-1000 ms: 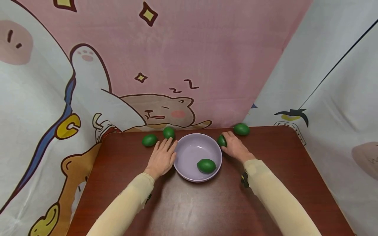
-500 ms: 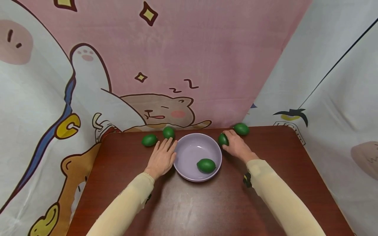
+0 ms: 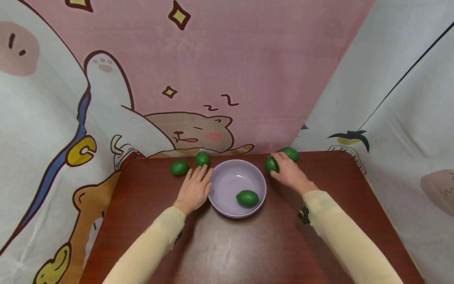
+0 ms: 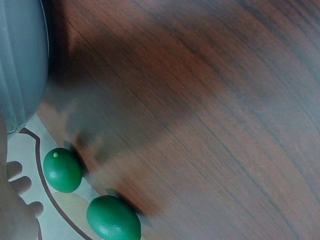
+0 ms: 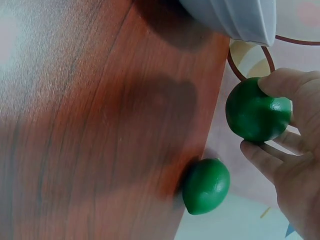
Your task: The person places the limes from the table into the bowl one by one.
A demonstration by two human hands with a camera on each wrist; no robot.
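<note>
Your right hand [image 3: 289,171] pinches a lime [image 3: 271,164] between thumb and fingers, just off the far right of the bowl [image 3: 227,189]; its long axis is hard to make out. Your left hand [image 3: 194,189], fingers spread, lies at the bowl's left rim, farther from that lime.

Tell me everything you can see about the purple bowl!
The bowl is round, pale purple and open at the top, with a smooth, slightly shiny inside and faint ridges on its outer wall. It may be plastic or ceramic. It stands upright on the brown table, near the back edge. One green lime lies inside, toward the front right. The left hand is beside its left rim, but whether they touch is unclear.
</note>
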